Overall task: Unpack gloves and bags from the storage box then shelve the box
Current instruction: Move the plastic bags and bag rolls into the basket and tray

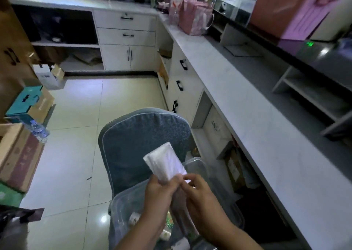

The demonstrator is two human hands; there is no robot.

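A flat white packet in clear plastic (165,163) is held up above a clear plastic storage box (198,166). My left hand (159,189) grips the packet's lower end. My right hand (198,189) pinches the same end from the right. The box rests on a blue cushioned chair (139,141) and holds several small items, partly hidden by my forearms.
A long white counter (247,116) runs along the right, with open shelves (215,146) under it beside the chair. Pink gift bags (194,19) stand at its far end. Cardboard boxes (19,154) and a water bottle (39,130) sit at the left. Tiled floor (76,135) lies ahead.
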